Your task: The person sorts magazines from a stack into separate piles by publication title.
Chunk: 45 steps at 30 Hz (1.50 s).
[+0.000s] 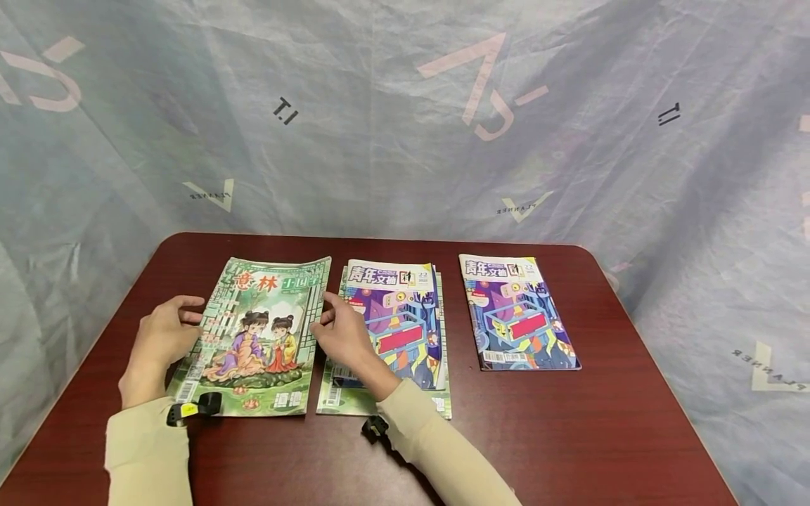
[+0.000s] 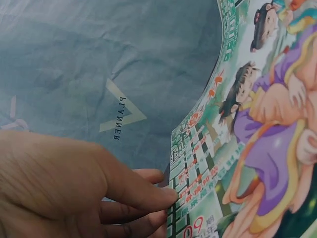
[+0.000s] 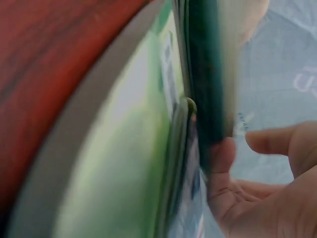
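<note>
A green magazine (image 1: 266,337) with two cartoon children on its cover lies between both hands at the left of the table. My left hand (image 1: 161,341) holds its left edge; in the left wrist view the thumb (image 2: 166,197) is on the cover side and the other fingers are partly hidden. At the opposite edge, my right hand (image 1: 344,334) grips the magazine with thumb and fingers; the right wrist view is blurred there. Under the right forearm, a purple magazine (image 1: 395,323) rests on another green magazine (image 1: 348,404).
A second purple magazine (image 1: 519,316) lies apart on the right side of the dark red table (image 1: 557,436). Behind the table hangs a grey printed cloth (image 1: 373,140). Each wrist carries a small black camera.
</note>
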Available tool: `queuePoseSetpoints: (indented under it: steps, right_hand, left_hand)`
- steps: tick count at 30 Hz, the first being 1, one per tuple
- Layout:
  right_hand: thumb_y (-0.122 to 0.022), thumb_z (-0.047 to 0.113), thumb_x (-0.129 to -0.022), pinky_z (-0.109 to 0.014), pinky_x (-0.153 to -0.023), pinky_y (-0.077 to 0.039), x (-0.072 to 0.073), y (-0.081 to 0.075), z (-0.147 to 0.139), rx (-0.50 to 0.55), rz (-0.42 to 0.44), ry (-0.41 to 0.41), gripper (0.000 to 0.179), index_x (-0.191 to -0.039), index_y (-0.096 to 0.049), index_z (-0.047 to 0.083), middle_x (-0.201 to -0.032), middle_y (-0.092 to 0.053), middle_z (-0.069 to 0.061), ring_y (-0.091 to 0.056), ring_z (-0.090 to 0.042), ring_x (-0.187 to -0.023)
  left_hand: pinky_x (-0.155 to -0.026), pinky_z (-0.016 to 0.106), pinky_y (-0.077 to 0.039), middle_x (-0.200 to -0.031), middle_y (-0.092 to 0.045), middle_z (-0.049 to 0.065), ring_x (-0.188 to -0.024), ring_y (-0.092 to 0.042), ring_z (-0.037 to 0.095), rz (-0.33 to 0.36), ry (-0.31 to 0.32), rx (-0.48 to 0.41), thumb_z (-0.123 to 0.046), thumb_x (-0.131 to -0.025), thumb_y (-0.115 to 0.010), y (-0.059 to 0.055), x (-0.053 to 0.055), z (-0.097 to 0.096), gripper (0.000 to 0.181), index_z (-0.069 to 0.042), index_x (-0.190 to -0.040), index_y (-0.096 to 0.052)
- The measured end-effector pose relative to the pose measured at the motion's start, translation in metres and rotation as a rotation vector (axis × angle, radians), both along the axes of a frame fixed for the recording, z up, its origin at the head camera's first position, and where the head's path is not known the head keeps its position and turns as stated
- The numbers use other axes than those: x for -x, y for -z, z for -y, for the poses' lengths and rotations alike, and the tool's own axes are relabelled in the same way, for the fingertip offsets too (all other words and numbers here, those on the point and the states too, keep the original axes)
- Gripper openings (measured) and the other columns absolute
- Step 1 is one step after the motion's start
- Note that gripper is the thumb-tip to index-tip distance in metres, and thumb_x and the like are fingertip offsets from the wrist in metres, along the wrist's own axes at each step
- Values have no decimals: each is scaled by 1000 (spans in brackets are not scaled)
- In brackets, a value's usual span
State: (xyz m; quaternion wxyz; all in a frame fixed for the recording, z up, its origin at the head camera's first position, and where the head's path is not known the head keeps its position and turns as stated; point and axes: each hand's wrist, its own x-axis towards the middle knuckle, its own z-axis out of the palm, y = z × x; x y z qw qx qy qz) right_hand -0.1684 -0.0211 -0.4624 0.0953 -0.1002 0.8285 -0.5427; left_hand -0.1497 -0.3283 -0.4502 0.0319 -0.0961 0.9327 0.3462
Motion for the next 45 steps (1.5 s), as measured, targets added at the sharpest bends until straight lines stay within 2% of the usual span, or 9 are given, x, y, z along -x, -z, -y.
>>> queuePoseSetpoints:
  steps: [9,16,22,25,29,31,38,42,45]
  right_hand:
    - [-75,19,-107,-29,-72,-50,-1,-3,-9,-113,38,-56,69,-168,-46,5,-112,-73,-6,-59,-10,-74]
    - [-75,22,-107,-32,-80,-57,-2,-10,-12,-176,43,-73,71,-169,-45,5,-126,-77,-13,-67,-9,-78]
    - [-74,22,-107,-32,-68,-57,-4,-12,-11,-227,19,-112,73,-170,-42,2,-137,-75,-20,-67,-14,-67]
    - [-73,24,-108,-33,-61,-55,-1,-2,-11,-245,-15,-137,74,-170,-40,1,-138,-74,-20,-63,-15,-59]
    - [-72,30,-108,-30,-66,-54,9,25,-9,-294,-68,-143,76,-172,-40,6,-136,-77,-13,-63,-10,-60]
    - [-73,31,-107,-29,-68,-55,10,25,-10,-296,-57,-144,77,-172,-39,7,-137,-77,-11,-65,-11,-62]
    - [-75,26,-107,-32,-80,-60,-5,-11,-16,-262,8,-137,77,-171,-39,3,-141,-73,-18,-75,-21,-83]
    - [-73,25,-109,-32,-83,-59,-8,-15,-17,-270,14,-141,75,-172,-38,3,-143,-73,-18,-77,-26,-87]
    - [-73,25,-109,-33,-92,-61,-9,-16,-18,-274,12,-140,74,-171,-39,3,-143,-73,-17,-78,-25,-109]
  left_hand:
    - [-78,55,-57,-133,-62,43,-111,-60,59,37,13,35,0,-104,-68,-3,0,-1,59,16,-155,-43]
    - [-93,71,-51,-137,-60,45,-128,-41,68,55,24,22,-4,-106,-67,-3,0,-1,61,16,-157,-41]
    - [-93,71,-51,-136,-62,42,-126,-46,67,33,1,30,-8,-108,-67,-2,1,-3,59,15,-157,-42]
    - [-91,70,-52,-135,-63,42,-124,-49,66,32,-8,37,-9,-109,-67,-2,1,-4,59,15,-157,-43]
    - [-91,70,-52,-134,-64,41,-124,-48,66,13,-10,37,-9,-108,-68,-1,1,-5,59,15,-156,-43]
    - [-93,71,-50,-133,-65,41,-123,-48,67,-19,-17,35,-9,-108,-67,-1,1,-6,58,15,-156,-45]
    - [-94,72,-48,-130,-67,39,-112,-66,56,-138,-37,38,-9,-109,-65,1,1,-8,50,14,-151,-52]
    - [-90,70,-50,-129,-67,38,-110,-67,54,-151,-41,41,-10,-109,-64,1,2,-9,50,14,-151,-53]
    - [-91,69,-49,-127,-68,37,-109,-67,54,-170,-42,47,-11,-110,-63,1,3,-11,48,14,-150,-55]
